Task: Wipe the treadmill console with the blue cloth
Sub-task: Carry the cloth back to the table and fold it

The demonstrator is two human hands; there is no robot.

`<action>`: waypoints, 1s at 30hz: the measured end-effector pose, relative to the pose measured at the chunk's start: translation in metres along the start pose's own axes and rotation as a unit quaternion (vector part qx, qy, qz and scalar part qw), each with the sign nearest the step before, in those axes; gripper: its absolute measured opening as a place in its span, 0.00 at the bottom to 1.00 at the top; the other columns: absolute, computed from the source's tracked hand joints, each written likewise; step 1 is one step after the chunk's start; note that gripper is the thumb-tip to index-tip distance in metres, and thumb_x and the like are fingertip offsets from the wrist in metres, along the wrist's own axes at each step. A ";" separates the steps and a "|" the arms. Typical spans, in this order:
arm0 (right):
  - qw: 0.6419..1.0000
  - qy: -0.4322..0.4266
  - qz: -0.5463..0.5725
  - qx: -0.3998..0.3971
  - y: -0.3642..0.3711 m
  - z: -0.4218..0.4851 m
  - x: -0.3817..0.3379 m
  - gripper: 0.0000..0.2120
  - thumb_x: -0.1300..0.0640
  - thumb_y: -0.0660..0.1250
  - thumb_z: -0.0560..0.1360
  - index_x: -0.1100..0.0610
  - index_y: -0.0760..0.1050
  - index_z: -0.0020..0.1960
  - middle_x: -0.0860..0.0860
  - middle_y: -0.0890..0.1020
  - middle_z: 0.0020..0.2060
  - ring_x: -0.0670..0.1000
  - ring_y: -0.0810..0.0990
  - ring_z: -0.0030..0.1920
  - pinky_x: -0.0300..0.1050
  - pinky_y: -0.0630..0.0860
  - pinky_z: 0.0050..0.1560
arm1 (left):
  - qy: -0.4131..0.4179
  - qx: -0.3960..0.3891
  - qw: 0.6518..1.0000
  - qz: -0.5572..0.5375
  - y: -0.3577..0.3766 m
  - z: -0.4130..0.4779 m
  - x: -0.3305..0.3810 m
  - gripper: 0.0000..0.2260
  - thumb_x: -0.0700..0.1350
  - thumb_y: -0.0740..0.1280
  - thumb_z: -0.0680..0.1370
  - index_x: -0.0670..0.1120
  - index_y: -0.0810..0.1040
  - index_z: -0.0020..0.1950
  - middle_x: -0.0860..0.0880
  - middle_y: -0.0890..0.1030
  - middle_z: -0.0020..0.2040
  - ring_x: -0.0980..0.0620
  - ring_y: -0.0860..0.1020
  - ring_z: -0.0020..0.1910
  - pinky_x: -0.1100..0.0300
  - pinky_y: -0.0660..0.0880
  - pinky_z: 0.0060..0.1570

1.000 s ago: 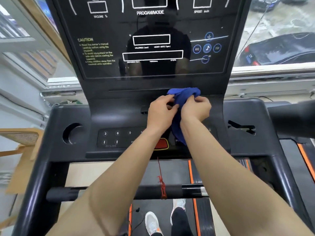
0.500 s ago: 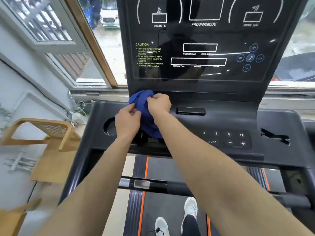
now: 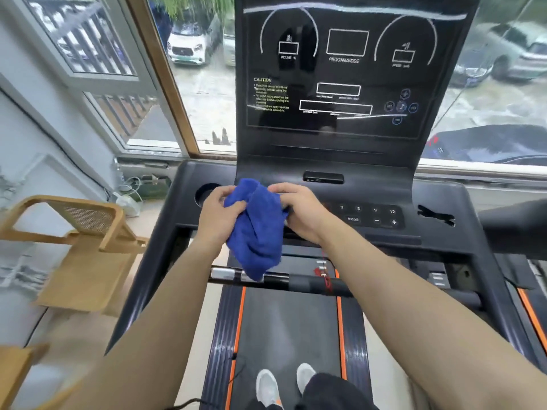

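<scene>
A blue cloth [image 3: 257,232] hangs bunched between both hands, its lower end dangling over the crossbar. My left hand [image 3: 217,216] pinches its left edge and my right hand [image 3: 302,214] grips its right edge, both held just above the left part of the black treadmill console [image 3: 381,184]. The glossy display panel [image 3: 340,84] rises behind, untouched. The cloth and hands hide the console's left button row; the right buttons [image 3: 373,216] show.
A round cup holder [image 3: 204,192] sits left of my hands. A crossbar [image 3: 296,281] with a red safety cord [image 3: 324,275] runs below. A wooden chair [image 3: 74,241] stands at the left by the window. My feet [image 3: 284,383] are on the belt.
The cloth has loosened from a tight bunch near the display's foot and now hangs longer, lower down. My hands have spread slightly apart. The view has shifted a little.
</scene>
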State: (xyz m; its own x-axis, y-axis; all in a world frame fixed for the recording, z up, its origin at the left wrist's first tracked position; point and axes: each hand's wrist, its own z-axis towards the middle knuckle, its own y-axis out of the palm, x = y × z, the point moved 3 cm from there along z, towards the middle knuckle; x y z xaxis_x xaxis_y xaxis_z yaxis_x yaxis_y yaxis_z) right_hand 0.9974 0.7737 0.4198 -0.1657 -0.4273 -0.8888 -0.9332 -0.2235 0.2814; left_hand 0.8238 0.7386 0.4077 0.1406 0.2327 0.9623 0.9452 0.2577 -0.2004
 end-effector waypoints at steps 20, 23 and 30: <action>0.876 0.008 -0.331 -0.352 0.138 -0.096 0.094 0.14 0.48 0.69 0.78 0.59 0.80 0.46 0.55 0.80 0.37 0.50 0.77 0.36 0.43 0.73 0.38 | -0.164 0.229 0.941 -0.188 -0.127 -0.285 -0.012 0.04 0.44 0.66 0.69 0.46 0.77 0.35 0.47 0.77 0.34 0.46 0.76 0.36 0.57 0.72 0.41; 0.859 0.047 -0.343 -0.377 0.170 -0.128 0.137 0.12 0.49 0.66 0.80 0.58 0.79 0.47 0.56 0.80 0.38 0.52 0.78 0.37 0.45 0.72 0.38 | -0.198 0.310 0.906 -0.208 -0.162 -0.370 -0.033 0.09 0.41 0.62 0.75 0.46 0.74 0.34 0.50 0.76 0.29 0.51 0.75 0.27 0.64 0.71 0.28; 0.842 0.151 -0.269 -0.443 0.263 -0.260 0.221 0.14 0.66 0.61 0.74 0.59 0.80 0.56 0.55 0.85 0.47 0.56 0.83 0.46 0.47 0.77 0.43 | -0.217 0.572 0.764 -0.203 -0.232 -0.600 -0.100 0.14 0.41 0.62 0.75 0.49 0.81 0.32 0.49 0.81 0.32 0.50 0.78 0.33 0.62 0.72 0.32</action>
State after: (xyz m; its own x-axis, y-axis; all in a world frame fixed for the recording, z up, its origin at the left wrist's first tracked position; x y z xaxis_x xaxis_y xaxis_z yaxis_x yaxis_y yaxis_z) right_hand 0.7977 0.3929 0.3915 0.4181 -0.2284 -0.8792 -0.2211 -0.9644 0.1455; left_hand 0.7670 0.0926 0.4685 -0.4411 0.1407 0.8864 -0.0272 0.9851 -0.1699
